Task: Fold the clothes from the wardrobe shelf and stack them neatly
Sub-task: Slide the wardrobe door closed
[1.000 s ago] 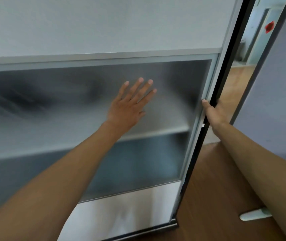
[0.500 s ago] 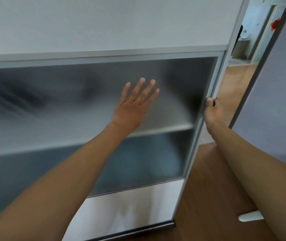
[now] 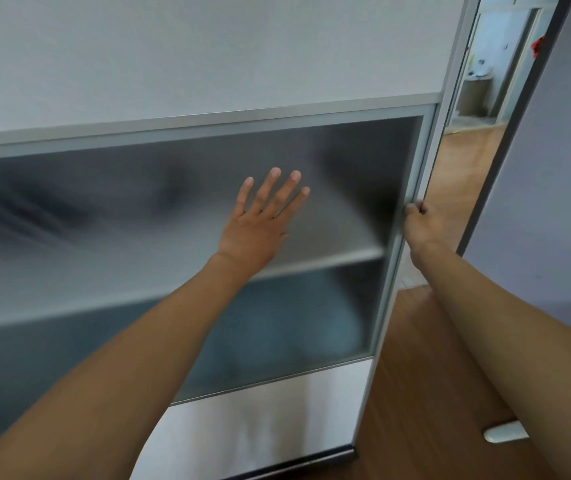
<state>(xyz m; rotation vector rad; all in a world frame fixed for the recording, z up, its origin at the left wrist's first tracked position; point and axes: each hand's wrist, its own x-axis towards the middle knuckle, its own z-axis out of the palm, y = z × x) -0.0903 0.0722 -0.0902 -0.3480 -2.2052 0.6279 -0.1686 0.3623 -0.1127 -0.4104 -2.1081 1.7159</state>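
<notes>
Left hand (image 3: 258, 225) flat, fingers spread, on upright frosted wardrobe door (image 3: 180, 237); right hand (image 3: 422, 226) curled around its right edge.

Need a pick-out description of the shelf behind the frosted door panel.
Start at the wardrobe door, white above with a frosted panel across its middle. Behind that panel, just below the flat left hand, runs a pale horizontal band: the shelf. It is the only light stripe between two dark blurred compartments.

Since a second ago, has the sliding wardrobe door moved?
Yes. The door, gripped at its right edge by the right hand, has slid right: the dark gap beside that edge is gone, and less of the doorway beyond shows.
</notes>
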